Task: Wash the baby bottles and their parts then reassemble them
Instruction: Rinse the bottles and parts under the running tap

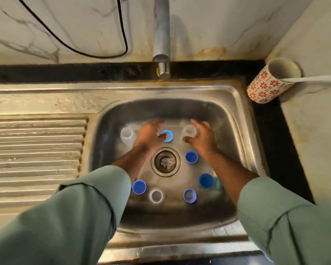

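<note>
Bottle parts lie scattered in the steel sink [235, 119]. My left hand [148, 135] is low over the basin floor with fingers spread, its thumb beside a blue ring [168, 136]. A clear bottle [127, 136] stands just left of that hand. My right hand [203, 139] is spread too, thumb and fingers on either side of a second clear bottle [189, 130]; motion blur hides whether they touch it. Nearer me sit blue caps [191, 157] [205, 180] [139, 186], another blue ring [190, 196] and a clear ring [156, 196].
The drain [165, 161] sits mid-basin between my forearms. The tap [161, 69] hangs over the back rim, with no water running. A ribbed draining board [34, 150] lies to the left. A red-flowered mug [269, 83] stands at the back right corner. A black cable [103, 56] loops on the wall.
</note>
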Motion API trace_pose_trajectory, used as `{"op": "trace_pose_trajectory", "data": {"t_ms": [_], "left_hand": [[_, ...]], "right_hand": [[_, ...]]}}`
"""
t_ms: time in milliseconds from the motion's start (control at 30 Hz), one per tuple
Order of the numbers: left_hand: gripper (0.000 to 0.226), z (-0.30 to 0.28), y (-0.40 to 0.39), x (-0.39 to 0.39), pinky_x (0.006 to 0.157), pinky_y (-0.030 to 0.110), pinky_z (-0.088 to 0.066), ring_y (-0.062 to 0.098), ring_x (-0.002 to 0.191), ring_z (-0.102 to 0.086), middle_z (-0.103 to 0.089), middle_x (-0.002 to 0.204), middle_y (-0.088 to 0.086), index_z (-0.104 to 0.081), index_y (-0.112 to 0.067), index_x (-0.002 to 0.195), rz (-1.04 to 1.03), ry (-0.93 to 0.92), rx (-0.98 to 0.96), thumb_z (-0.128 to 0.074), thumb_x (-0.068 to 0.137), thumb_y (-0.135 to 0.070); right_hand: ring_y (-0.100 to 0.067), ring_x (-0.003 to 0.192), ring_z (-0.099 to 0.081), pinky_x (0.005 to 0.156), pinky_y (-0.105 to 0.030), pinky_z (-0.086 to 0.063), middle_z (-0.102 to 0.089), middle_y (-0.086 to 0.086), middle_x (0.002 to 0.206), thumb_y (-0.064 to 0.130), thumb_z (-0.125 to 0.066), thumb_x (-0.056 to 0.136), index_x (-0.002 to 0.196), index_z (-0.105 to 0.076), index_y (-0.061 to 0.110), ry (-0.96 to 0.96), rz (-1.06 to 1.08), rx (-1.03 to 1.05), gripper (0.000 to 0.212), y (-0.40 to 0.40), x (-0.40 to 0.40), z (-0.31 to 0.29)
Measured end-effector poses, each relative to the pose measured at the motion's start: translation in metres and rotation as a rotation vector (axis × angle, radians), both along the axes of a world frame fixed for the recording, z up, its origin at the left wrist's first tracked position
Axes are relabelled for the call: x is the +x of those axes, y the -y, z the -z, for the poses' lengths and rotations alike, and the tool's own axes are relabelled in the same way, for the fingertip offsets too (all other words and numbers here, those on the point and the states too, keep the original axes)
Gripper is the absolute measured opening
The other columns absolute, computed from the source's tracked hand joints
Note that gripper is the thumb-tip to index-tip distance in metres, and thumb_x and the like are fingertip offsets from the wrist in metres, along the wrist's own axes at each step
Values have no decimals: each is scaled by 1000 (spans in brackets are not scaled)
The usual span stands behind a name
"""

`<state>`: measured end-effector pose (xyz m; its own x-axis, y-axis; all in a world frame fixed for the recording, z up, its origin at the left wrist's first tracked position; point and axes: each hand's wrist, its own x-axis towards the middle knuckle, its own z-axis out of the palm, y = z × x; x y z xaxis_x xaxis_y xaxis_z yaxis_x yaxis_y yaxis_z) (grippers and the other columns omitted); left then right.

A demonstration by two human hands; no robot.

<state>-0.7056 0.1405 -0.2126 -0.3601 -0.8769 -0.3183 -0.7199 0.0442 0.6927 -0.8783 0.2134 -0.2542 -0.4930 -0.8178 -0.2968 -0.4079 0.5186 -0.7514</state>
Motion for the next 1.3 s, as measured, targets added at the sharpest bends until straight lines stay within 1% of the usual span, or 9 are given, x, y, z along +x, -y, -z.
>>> {"op": "trace_pose_trajectory", "data": {"t_ms": [200,400,500,667,900,1000,1100,1167,1300], "left_hand": [[9,-40,26,-23,68,9,-47,-6,76,-62,-70,87,-7,-73,-13,97,-302,-483,-223,-71,91,-19],[65,-83,91,-43,91,38,-56,13,104,-65,-68,115,-4,-64,-25,121,-205,-308,-124,-72,71,-67],[24,-110,87,-48,95,42,-53,20,102,-63,-66,102,1,-61,-24,100,-216,-288,-93,-75,84,-35],[14,-104,88,-32,80,45,-59,23,70,-67,-70,71,7,-64,-6,82,-547,-764,373,-63,91,4],[24,-114,106,-22,57,30,-59,18,66,-62,-62,72,1,-56,-19,72,-258,-291,157,-70,90,-10],[30,-119,115,-21,69,28,-49,10,65,-54,-55,71,-6,-51,-22,68,-66,-17,-31,-70,90,-17],[6,-134,115,-22,84,33,-48,23,89,-60,-62,96,4,-64,-16,100,158,266,-216,-62,97,-20],[24,-138,115,-27,96,41,-49,32,108,-61,-64,118,13,-60,-6,122,258,394,-321,-55,101,-17],[27,-132,111,-28,97,44,-48,36,114,-60,-62,124,17,-57,-3,127,448,596,-479,-47,103,-12]], "right_hand": [[-27,118,-52,98,-21,-35,-58,-3,129,18,-83,73,126,-63,20,-114,-16,13,56,5,-6,25],[-20,115,-52,99,-31,-43,-55,5,125,19,-81,73,119,-64,20,-102,-12,-170,49,21,12,-18],[-17,115,-54,101,-36,-46,-56,4,126,15,-79,75,120,-63,19,-19,-7,-265,48,29,25,-41],[-15,107,-61,97,-33,-50,-65,1,119,13,-77,80,124,-63,16,53,-81,-291,46,40,46,-59],[-6,92,-65,91,-30,-52,-71,8,103,12,-79,77,113,-71,20,181,-102,-109,38,36,65,-60],[-14,99,-66,94,-33,-53,-71,5,107,16,-78,78,117,-70,22,139,-40,-124,40,32,69,-62],[-20,106,-65,95,-29,-50,-70,-3,116,20,-75,83,124,-66,19,39,-112,-60,42,28,77,-59],[-19,107,-64,95,-28,-48,-69,-3,118,24,-71,87,126,-64,19,-59,-89,-87,40,28,79,-59],[-20,112,-62,94,-17,-39,-67,-6,124,22,-69,89,131,-61,18,-117,-65,-129,43,30,85,-59]]}}
